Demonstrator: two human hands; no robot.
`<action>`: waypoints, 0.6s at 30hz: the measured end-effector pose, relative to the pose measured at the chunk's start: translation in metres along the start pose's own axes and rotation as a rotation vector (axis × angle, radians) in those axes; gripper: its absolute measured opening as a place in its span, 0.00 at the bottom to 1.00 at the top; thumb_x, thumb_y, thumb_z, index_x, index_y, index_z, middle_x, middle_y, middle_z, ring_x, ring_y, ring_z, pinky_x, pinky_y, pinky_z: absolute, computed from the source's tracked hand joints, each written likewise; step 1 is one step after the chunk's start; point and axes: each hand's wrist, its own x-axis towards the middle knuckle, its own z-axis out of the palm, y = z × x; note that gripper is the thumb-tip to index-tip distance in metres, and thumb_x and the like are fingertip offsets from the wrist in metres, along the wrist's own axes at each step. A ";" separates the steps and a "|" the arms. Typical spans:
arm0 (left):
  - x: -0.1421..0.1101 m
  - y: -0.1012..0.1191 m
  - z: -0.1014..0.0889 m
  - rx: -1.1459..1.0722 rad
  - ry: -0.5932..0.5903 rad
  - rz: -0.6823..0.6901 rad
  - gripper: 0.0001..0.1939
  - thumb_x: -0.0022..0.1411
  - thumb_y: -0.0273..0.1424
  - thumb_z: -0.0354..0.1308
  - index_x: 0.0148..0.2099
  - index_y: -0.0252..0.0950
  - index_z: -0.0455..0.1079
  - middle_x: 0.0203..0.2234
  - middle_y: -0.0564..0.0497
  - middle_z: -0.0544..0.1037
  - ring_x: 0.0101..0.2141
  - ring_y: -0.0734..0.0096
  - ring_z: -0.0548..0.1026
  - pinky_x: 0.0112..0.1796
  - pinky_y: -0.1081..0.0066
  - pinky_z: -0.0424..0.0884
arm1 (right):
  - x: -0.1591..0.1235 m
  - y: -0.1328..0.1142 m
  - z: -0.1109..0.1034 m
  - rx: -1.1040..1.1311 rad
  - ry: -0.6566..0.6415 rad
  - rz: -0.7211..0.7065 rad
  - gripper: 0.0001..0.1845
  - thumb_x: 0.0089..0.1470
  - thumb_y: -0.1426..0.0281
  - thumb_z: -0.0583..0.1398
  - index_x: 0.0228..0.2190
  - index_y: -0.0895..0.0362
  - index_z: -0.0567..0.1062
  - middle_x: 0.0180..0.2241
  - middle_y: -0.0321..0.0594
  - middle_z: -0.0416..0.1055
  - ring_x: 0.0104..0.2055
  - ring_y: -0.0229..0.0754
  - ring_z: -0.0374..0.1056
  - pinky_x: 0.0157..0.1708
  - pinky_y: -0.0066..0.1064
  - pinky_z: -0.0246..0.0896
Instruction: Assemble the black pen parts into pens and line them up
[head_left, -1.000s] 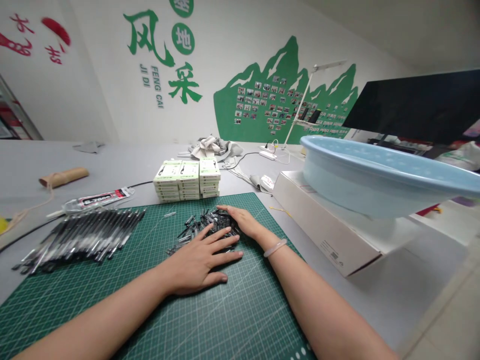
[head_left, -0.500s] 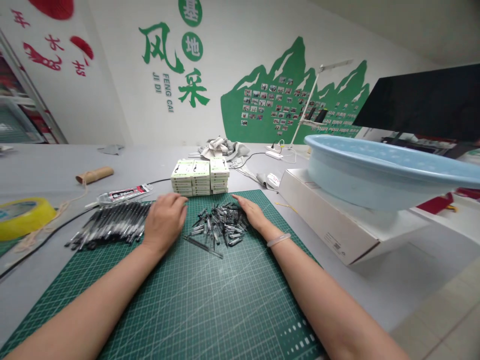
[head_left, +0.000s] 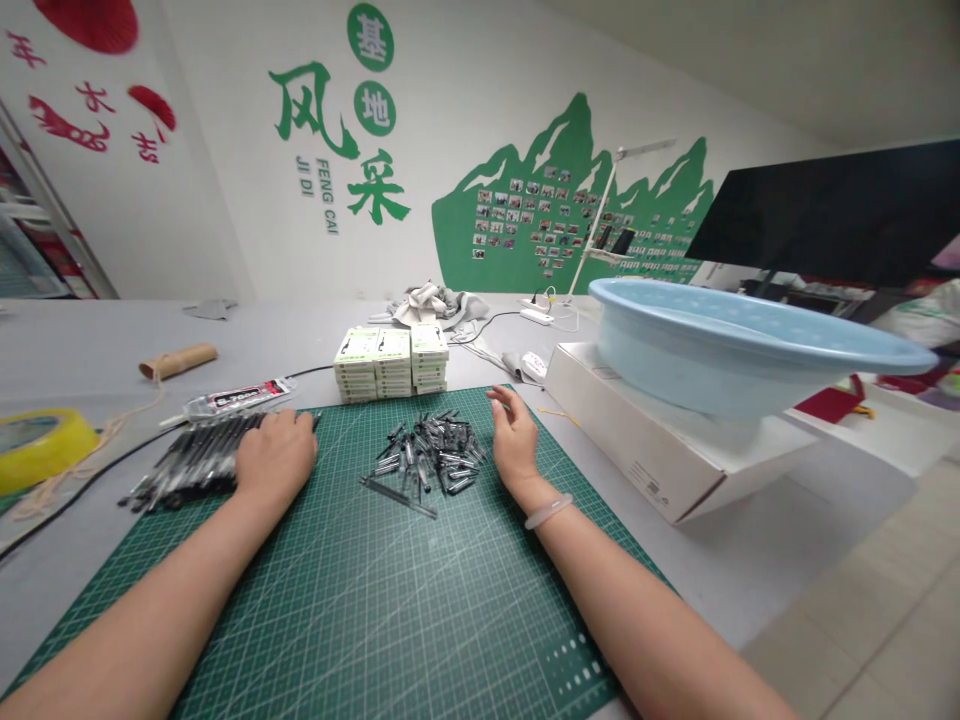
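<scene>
My left hand [head_left: 277, 452] rests on the right end of a row of black pens [head_left: 196, 458], its fingers curled down over them and their tips partly hidden. Several pens lie side by side there, across the left edge of the green cutting mat [head_left: 420, 610]. To the right is a loose pile of small black and clear pen caps [head_left: 439, 450]. A thin dark stick-like piece [head_left: 397, 497] lies in front of that pile. Just right of the caps, my right hand [head_left: 514, 437] is open, fingers apart, holding nothing.
Stacked small white-green boxes [head_left: 391, 362] stand behind the mat. A pen packet [head_left: 238, 398], a cardboard tube [head_left: 178, 360] and yellow tape [head_left: 45, 445] lie left. At right, a blue basin [head_left: 720, 360] sits on a white box [head_left: 645, 440]. Grey cloth [head_left: 435, 304] lies behind.
My left hand has moved left, farther over the row of pens. My right hand has drawn slightly away from the caps, and its fingers have lifted and spread.
</scene>
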 end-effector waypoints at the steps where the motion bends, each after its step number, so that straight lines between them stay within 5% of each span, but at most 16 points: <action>1: 0.000 0.000 0.001 -0.011 -0.010 -0.003 0.20 0.65 0.33 0.42 0.42 0.27 0.72 0.39 0.32 0.74 0.41 0.44 0.71 0.34 0.58 0.66 | -0.003 -0.007 0.003 0.027 -0.019 -0.004 0.19 0.60 0.64 0.53 0.50 0.56 0.72 0.48 0.47 0.74 0.51 0.46 0.69 0.55 0.40 0.59; 6: 0.003 0.000 -0.004 -0.121 -0.035 -0.096 0.20 0.65 0.36 0.43 0.40 0.28 0.73 0.40 0.31 0.76 0.40 0.44 0.74 0.33 0.59 0.66 | -0.021 -0.038 0.018 0.159 -0.121 0.057 0.15 0.56 0.68 0.55 0.45 0.54 0.73 0.44 0.43 0.75 0.48 0.45 0.70 0.53 0.39 0.61; 10: 0.000 0.023 -0.030 -0.534 -0.012 -0.151 0.19 0.64 0.43 0.47 0.35 0.35 0.72 0.35 0.41 0.79 0.36 0.54 0.76 0.33 0.65 0.66 | -0.033 -0.053 0.024 0.322 -0.303 0.331 0.12 0.53 0.65 0.59 0.40 0.54 0.75 0.37 0.41 0.76 0.35 0.42 0.70 0.35 0.34 0.66; 13: -0.013 0.060 -0.053 -0.879 -0.059 0.031 0.17 0.62 0.44 0.50 0.35 0.38 0.73 0.30 0.50 0.80 0.33 0.62 0.76 0.33 0.69 0.66 | -0.039 -0.058 0.027 0.512 -0.417 0.507 0.16 0.50 0.61 0.62 0.39 0.55 0.75 0.34 0.39 0.75 0.28 0.37 0.66 0.23 0.28 0.56; 18: -0.028 0.092 -0.063 -1.043 -0.189 0.346 0.13 0.60 0.42 0.55 0.31 0.38 0.72 0.26 0.52 0.77 0.29 0.67 0.73 0.31 0.71 0.64 | -0.042 -0.059 0.025 0.627 -0.337 0.558 0.10 0.45 0.63 0.66 0.26 0.57 0.76 0.23 0.34 0.69 0.25 0.34 0.60 0.24 0.26 0.55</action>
